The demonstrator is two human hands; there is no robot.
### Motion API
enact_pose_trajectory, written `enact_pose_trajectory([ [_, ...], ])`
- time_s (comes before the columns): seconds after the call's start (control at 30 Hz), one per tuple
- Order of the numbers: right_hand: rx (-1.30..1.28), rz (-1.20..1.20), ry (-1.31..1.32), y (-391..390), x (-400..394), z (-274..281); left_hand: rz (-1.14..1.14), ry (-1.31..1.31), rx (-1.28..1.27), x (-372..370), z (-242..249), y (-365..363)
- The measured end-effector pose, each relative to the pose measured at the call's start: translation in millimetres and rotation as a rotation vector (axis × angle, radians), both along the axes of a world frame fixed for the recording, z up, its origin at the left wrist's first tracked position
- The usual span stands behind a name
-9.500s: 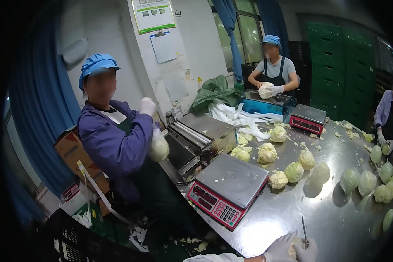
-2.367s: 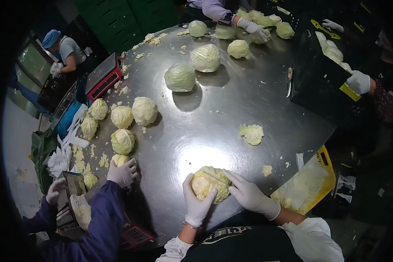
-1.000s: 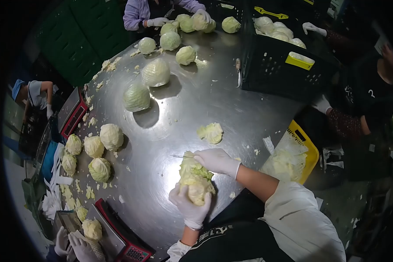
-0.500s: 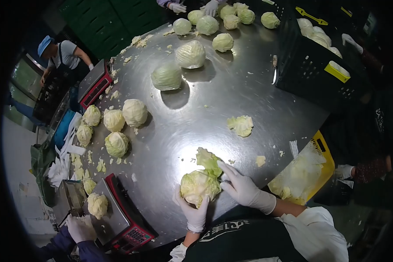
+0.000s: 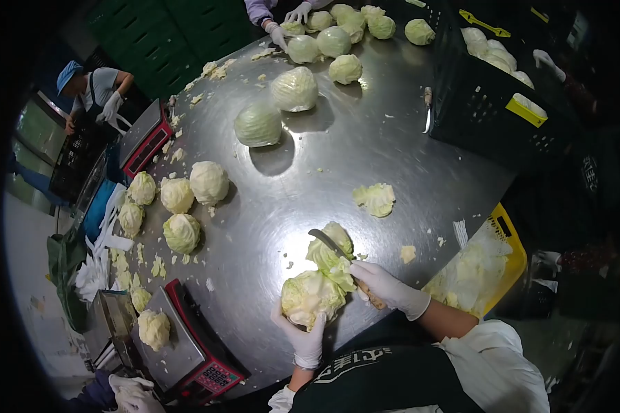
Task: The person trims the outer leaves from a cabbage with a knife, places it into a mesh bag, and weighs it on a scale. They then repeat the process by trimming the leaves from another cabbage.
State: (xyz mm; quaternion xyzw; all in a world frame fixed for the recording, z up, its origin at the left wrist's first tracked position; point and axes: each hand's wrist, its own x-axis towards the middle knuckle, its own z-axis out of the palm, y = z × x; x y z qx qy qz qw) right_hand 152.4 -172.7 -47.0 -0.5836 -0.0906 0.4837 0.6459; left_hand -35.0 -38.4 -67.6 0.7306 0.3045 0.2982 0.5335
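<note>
My gloved left hand (image 5: 304,339) cups a trimmed cabbage (image 5: 308,299) from its near left side, at the table's front edge. In my gloved right hand (image 5: 391,289) is a knife (image 5: 329,242) with a curved blade and a wooden handle. Its blade points away to the upper left and lies across a loose green cabbage leaf (image 5: 336,272) at the cabbage's far right side. Farther off, a separate pale leaf (image 5: 375,199) lies flat on the steel table (image 5: 310,186).
Several cabbages (image 5: 181,233) sit at left beside red scales (image 5: 179,344). Two wrapped cabbages (image 5: 258,124) stand mid-table. At right are a dark crate (image 5: 475,117), another knife (image 5: 428,110) and a yellow basket (image 5: 513,265) of leaves. Co-workers' gloved hands (image 5: 277,33) handle cabbages at the far edge.
The knife now shows in my right hand, over the leaf, where no blade was visible before. The leaf has shifted slightly. Across the table, a co-worker's hand has moved onto a wrapped cabbage.
</note>
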Motion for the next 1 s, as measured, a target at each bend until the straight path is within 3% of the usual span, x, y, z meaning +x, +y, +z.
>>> enact_pose_trajectory([
  [0.07,0.169,-0.036,0.321,-1.3,4.1,-18.1,-0.024,-0.050,-0.210,-5.5,15.5,1.5],
  [0.17,0.150,-0.105,0.475,4.0,5.2,-24.0,-0.122,-0.111,-0.233,-42.4,-7.4,11.8],
  [0.3,0.112,-0.060,0.378,9.2,-1.8,-31.3,-0.204,-0.046,-0.422,-73.5,16.0,17.6],
  [0.37,-0.075,0.120,0.160,15.9,-7.5,-36.4,-0.211,-0.083,-0.473,-73.9,25.0,15.2],
  [0.4,-0.079,0.129,0.158,24.0,-18.2,-29.9,-0.164,-0.108,-0.471,-65.5,37.4,5.8],
  [0.43,0.082,0.078,-0.077,35.6,-34.4,-16.6,-0.111,-0.131,-0.471,-63.9,43.9,-1.0],
  [0.47,0.251,0.029,-0.309,41.4,-45.4,-2.7,-0.044,0.263,0.047,-67.6,33.2,-0.3],
  [0.5,0.256,0.047,-0.309,40.9,-47.3,14.0,-0.026,0.261,0.047,-66.6,27.4,-1.4],
  [0.57,-0.072,0.300,-0.784,40.3,-44.3,41.3,0.077,0.196,0.061,-56.3,22.5,-7.3],
  [0.73,-0.318,0.372,-0.747,55.4,-41.6,17.3,0.081,0.255,0.165,-54.6,26.4,-9.0],
  [0.8,-0.439,0.286,-1.019,60.1,-27.6,-13.5,0.084,0.265,0.177,-58.7,25.6,-4.2],
  [0.83,-0.506,0.295,-1.024,57.5,-14.3,-22.6,0.087,0.265,0.184,-60.0,23.8,0.1],
  [0.9,-0.566,0.305,-1.035,46.0,17.6,-34.0,0.174,-0.139,-0.464,-62.2,21.3,9.4],
  [1.0,-0.616,0.110,-1.227,30.5,38.2,-19.9,0.191,-0.205,-0.654,-57.8,22.0,17.2],
])
